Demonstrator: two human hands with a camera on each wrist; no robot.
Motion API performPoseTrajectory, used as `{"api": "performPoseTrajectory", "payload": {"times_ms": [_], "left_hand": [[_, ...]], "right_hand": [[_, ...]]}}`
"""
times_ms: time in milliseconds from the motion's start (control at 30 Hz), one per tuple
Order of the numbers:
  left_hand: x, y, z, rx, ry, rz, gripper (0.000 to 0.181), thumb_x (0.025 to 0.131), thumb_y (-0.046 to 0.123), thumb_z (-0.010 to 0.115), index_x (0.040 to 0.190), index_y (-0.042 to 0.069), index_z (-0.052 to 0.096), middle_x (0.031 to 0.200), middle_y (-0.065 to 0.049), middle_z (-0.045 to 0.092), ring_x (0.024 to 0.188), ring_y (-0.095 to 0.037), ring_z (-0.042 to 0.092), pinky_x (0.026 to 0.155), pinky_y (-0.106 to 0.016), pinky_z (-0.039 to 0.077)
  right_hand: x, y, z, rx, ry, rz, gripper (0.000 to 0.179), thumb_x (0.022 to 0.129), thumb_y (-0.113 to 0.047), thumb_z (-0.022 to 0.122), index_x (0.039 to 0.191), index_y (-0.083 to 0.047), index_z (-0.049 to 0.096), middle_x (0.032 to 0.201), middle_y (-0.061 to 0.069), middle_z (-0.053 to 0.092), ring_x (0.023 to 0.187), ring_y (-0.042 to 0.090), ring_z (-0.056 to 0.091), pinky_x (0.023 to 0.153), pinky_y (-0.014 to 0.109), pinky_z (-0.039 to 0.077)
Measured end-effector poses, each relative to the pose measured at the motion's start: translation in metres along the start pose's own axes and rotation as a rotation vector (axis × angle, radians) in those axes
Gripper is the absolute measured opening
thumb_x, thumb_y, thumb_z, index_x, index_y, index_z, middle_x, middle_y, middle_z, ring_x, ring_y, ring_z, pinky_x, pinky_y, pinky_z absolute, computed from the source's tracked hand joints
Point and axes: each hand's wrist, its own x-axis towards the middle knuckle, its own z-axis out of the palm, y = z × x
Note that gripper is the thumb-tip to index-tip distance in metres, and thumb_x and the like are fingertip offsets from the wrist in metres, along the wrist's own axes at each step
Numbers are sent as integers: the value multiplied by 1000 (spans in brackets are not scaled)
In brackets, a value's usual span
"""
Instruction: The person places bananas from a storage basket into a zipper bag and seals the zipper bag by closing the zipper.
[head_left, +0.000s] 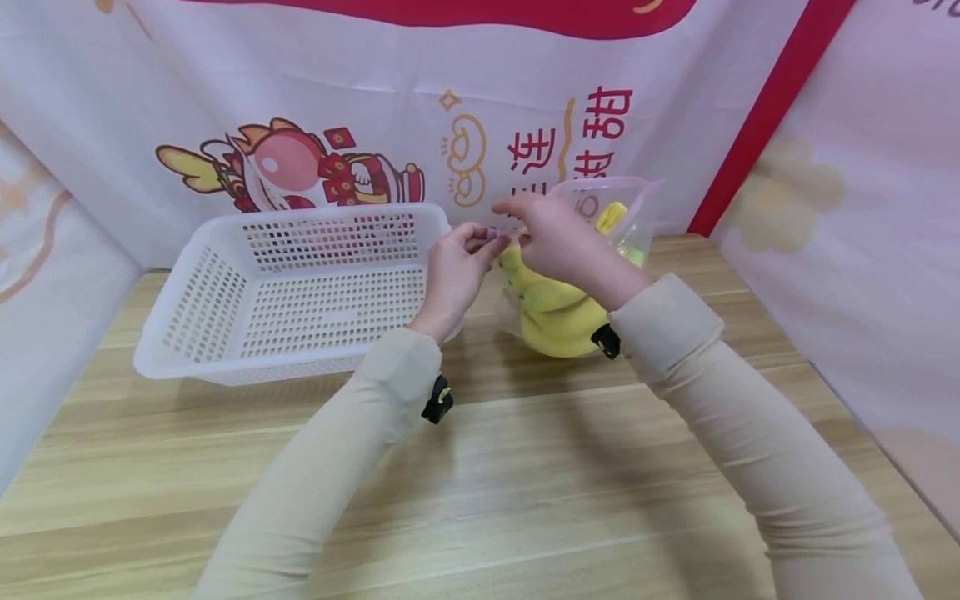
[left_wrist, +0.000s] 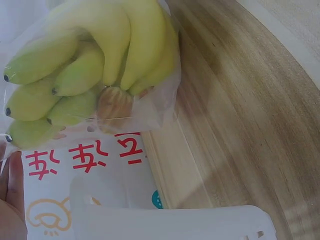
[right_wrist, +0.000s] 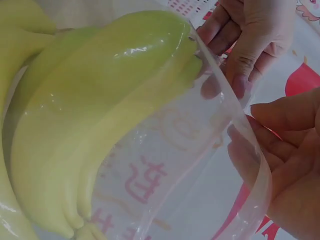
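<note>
A clear plastic bag (head_left: 645, 196) with a pinkish rim stands on the table, right of the basket. Inside it are yellow-green bananas (head_left: 562, 321), with dark tips in the left wrist view, and a brown ridged piece (left_wrist: 115, 106) of unclear kind. My left hand (head_left: 461, 271) pinches the bag's edge between thumb and fingers. Close beside it, my right hand (head_left: 566, 242) is at the bag's mouth with its index finger extended. In the right wrist view, the right thumb (right_wrist: 285, 111) stands apart from the fingers, some of which show through the film.
A white perforated basket (head_left: 292, 367) with nothing in it sits left of the bag. Behind both hangs a printed white cloth (head_left: 480, 75) with red writing and a cartoon figure. The wood-grain table (head_left: 480, 500) extends toward me.
</note>
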Motion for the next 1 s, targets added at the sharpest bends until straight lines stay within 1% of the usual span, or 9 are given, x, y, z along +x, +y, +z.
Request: {"api": "performPoseTrajectory", "payload": {"times_ms": [133,233,333,400,500,633,767,900,1000], "left_hand": [[1,1,-1,-8,-34,-4,24,95,18,59,115,7,64,119,-8,68,108,-15,65,88,-24,55],[1,1,-2,-16,-40,-7,24,96,16,56,117,6,63,121,-9,67,109,-16,64,88,-24,56],[1,1,-2,-20,-33,0,23,95,15,57,114,6,64,119,-9,68,108,-17,65,87,-25,56],[0,1,-2,-22,-25,3,22,95,16,58,113,6,65,117,-9,69,105,-17,66,86,-25,56],[-1,2,-3,-24,-2,13,20,93,19,62,109,8,67,112,-7,71,99,-17,67,81,-25,56],[-2,2,-3,-34,23,49,19,92,18,63,106,7,69,107,-9,72,95,-22,68,76,-24,56],[-2,1,-3,-49,18,78,20,93,17,61,106,4,69,108,-12,72,95,-22,68,75,-23,57],[-4,1,-2,-55,17,98,21,94,18,60,106,3,69,108,-13,72,92,-17,67,73,-23,58],[-6,3,-1,-58,15,114,22,94,19,60,105,2,68,108,-13,72,94,-18,68,73,-23,58]], "right_hand": [[2,1,-1,-18,-64,1,62,82,17,41,141,-3,44,146,15,46,140,30,38,118,42,31],[3,1,-3,-30,-86,-4,62,81,18,41,139,-3,46,143,15,49,137,31,41,117,42,33],[5,2,-4,-36,-103,3,61,80,18,42,137,-4,50,140,14,54,135,30,45,115,43,36],[5,2,-4,-44,-93,-4,59,81,17,42,134,-5,54,136,13,57,131,30,49,112,43,39],[5,2,-3,-53,-59,-21,46,87,11,48,129,-4,58,130,14,61,125,29,54,108,41,44],[6,3,-1,-53,-7,-40,29,94,-6,56,122,-3,63,121,15,66,116,28,61,101,39,49],[6,5,2,-32,37,-47,26,94,-17,60,115,-3,68,114,14,70,108,26,65,96,38,52],[5,7,3,-30,80,-48,23,92,-18,62,109,-5,71,108,11,72,102,23,67,92,36,53],[3,8,3,-58,120,-40,21,92,-18,63,106,-6,73,105,10,73,100,23,67,90,36,53]]}}
